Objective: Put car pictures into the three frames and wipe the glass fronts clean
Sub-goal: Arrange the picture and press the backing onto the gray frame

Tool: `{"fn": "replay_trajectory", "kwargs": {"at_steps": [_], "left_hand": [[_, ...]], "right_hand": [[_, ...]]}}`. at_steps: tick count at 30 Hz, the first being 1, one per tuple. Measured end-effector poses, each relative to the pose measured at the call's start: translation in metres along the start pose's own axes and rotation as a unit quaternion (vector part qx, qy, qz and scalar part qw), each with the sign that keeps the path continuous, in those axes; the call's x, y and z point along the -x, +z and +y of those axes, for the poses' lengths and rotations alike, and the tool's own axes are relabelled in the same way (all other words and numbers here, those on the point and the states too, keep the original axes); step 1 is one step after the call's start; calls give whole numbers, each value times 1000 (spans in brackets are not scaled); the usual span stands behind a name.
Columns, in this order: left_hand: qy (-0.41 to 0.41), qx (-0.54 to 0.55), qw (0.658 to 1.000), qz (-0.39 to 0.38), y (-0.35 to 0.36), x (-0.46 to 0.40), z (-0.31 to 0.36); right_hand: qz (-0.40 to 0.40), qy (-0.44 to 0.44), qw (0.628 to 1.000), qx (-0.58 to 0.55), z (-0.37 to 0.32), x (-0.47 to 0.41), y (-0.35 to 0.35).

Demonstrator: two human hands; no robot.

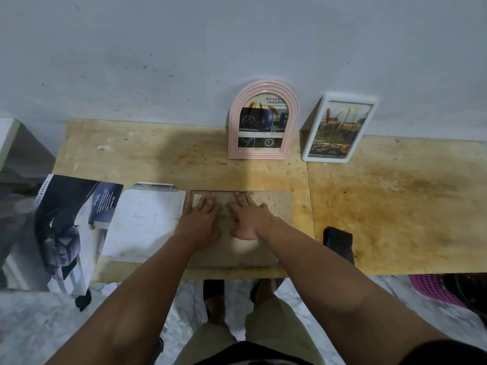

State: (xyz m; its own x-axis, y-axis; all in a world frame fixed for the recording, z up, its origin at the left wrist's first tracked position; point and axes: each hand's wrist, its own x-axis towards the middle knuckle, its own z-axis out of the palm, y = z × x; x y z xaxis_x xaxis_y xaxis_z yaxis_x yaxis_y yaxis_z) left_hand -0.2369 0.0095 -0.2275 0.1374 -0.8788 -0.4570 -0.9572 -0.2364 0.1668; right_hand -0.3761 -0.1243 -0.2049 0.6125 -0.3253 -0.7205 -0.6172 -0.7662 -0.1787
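Note:
A brown backing board [276, 209] of a third frame lies flat near the table's front edge. My left hand [201, 219] and my right hand [250, 217] both press on it, palms down and fingers straight. A pink arched frame [234, 127] leans on the wall with a car interior picture inside. To its right a white rectangular frame [311, 138] holds a picture of yellow cars. A car brochure [60, 230] hangs over the table's left edge, and a white printed page [145, 219] lies just left of my left hand.
A black cloth [340, 241] lies on the wooden table [395, 206] right of the board. A pink basket [432, 288] stands on the floor at the right. The wall runs along the table's back edge. My feet show below the front edge.

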Motion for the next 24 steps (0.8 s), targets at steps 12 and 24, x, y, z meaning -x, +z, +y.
{"fn": "replay_trajectory", "kwargs": {"at_steps": [12, 24], "left_hand": [[-49, 18, 999, 2, 13, 20, -1], [-58, 26, 998, -14, 15, 17, 2]], "right_hand": [[103, 103, 988, -41, 59, 53, 32], [5, 125, 989, 81, 52, 39, 8]]}}
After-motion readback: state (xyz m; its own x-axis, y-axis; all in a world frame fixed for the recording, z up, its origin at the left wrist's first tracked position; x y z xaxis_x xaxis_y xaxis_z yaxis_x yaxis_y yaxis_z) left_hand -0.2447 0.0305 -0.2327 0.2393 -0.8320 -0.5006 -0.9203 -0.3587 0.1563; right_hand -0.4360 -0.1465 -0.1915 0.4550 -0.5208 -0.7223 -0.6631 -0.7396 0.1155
